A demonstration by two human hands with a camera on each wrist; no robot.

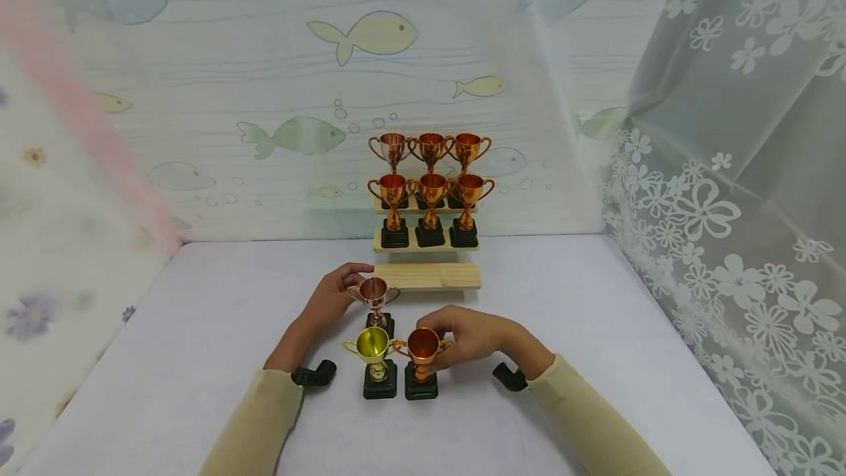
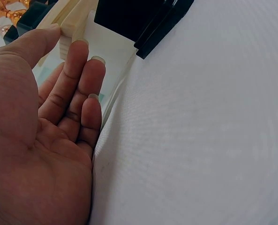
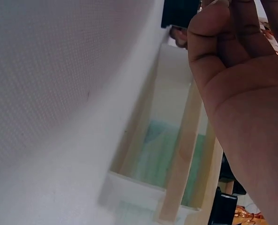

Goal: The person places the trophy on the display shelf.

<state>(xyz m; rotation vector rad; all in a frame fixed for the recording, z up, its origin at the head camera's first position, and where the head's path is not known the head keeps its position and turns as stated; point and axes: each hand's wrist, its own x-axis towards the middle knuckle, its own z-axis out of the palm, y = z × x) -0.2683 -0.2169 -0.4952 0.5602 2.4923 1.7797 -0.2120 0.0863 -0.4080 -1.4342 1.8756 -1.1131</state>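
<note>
My right hand (image 1: 465, 336) pinches a bronze trophy cup (image 1: 423, 344) on a black square base, at the front of the table. Left of it stands a gold trophy cup (image 1: 372, 344). A rose-coloured trophy cup (image 1: 374, 292) stands just behind, its base partly hidden. My left hand (image 1: 335, 292) holds the left end of the lowest step of a tiered wooden stand (image 1: 426, 277). In the left wrist view the thumb and fingertips are at the wood's end, beside a black trophy base (image 2: 129, 18). The bronze cup's base (image 3: 181, 13) shows in the right wrist view.
Several trophies (image 1: 432, 186) in bronze and rose tones line the two upper steps of the stand. A white cloth covers the table (image 1: 542, 285). Fish-print fabric hangs behind, and a lace-patterned curtain (image 1: 734, 233) hangs at the right.
</note>
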